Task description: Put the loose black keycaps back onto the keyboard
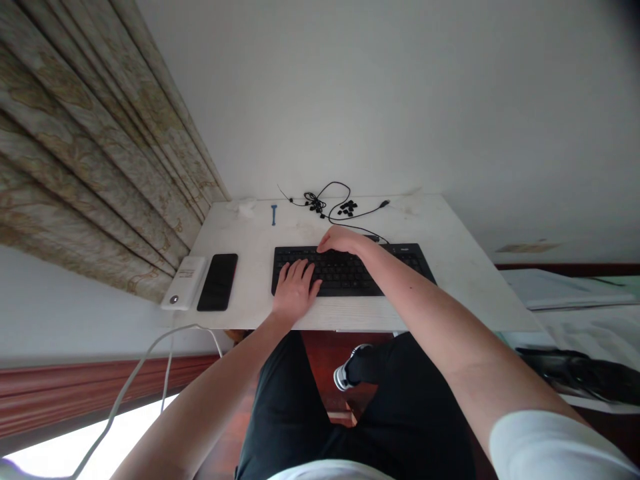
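Note:
A black keyboard [345,275] lies on the white table. Across its left side rests my left hand [295,285], palm down, with the fingers spread over the keys. My right hand [339,239] reaches over from the right to the keyboard's top edge. Its fingers are bent and pressed together at the upper row; whatever is between the fingertips is hidden. Behind the keyboard are several small black pieces that look like loose keycaps [349,207], beside the coiled black cable [315,202] with its USB plug [385,203].
A small blue tool [274,215] lies at the back left of the white table [465,267]. Left of the keyboard are a black phone [218,282] and a white box-shaped device [185,283]. A patterned curtain [100,120] hangs at the left, and a wall stands behind.

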The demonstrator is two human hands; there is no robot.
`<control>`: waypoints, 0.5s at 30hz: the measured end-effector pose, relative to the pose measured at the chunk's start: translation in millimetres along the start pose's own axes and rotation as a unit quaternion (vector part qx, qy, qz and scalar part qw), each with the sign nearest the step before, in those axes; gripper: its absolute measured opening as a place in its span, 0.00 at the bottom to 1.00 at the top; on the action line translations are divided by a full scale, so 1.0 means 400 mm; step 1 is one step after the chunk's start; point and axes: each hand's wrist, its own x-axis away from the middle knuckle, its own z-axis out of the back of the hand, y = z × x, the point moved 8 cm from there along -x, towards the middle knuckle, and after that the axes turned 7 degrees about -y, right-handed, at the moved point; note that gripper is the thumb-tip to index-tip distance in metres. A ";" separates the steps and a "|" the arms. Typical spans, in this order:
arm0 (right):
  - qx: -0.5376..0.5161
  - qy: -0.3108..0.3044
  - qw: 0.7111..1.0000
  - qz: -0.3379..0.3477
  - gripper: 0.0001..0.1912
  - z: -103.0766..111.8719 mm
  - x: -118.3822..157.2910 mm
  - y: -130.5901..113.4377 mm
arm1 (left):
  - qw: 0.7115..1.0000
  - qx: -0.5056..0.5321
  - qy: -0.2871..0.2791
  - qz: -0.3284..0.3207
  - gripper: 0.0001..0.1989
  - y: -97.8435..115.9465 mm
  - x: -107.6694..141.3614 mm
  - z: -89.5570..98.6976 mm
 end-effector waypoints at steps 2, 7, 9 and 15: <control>-0.005 0.008 1.000 -0.003 0.09 0.001 0.003 0.002 | 1.000 -0.001 -0.002 0.001 0.22 0.000 0.000 0.001; -0.011 0.016 1.000 -0.002 0.09 0.001 0.011 0.002 | 1.000 0.001 -0.004 0.003 0.22 0.000 -0.001 0.000; -0.011 0.020 1.000 0.001 0.08 0.001 0.013 0.001 | 1.000 0.004 -0.001 0.003 0.22 0.000 0.000 0.000; -0.007 0.013 1.000 -0.005 0.09 -0.001 0.007 0.003 | 1.000 0.002 0.000 0.003 0.22 0.001 0.000 0.000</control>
